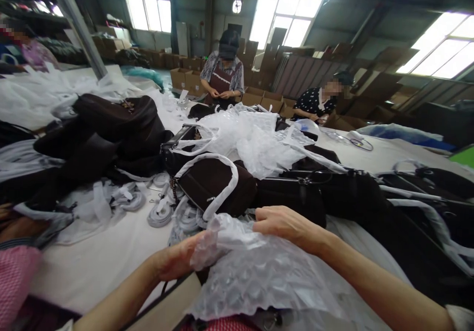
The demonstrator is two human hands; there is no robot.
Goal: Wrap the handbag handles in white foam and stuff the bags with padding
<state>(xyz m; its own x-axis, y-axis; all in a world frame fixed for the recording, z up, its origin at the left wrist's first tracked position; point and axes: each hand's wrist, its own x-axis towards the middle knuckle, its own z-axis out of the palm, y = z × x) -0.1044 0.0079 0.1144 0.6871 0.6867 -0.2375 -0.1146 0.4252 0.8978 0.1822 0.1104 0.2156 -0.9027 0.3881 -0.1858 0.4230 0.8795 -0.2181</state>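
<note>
A sheet of clear bubble wrap (259, 276) lies in front of my body, crumpled along its upper edge. My right hand (283, 225) has its fingers curled closed on that upper edge. At the wrap's left side, my left hand (181, 257) grips it, with the fingertips partly covered by the plastic. Under the left hand is a beige flat surface with a dark edge, and what it belongs to I cannot make out. Just beyond my hands lies a dark brown handbag (215, 185), its handle (233, 168) wrapped in white.
More dark bags (114, 124) and white wrapping (255, 133) are piled across the table (92, 267). Coiled grey straps (161, 212) lie left of the handbag. A co-worker's pink checked sleeve (17, 276) is close at left. Two people (225, 69) work across the table.
</note>
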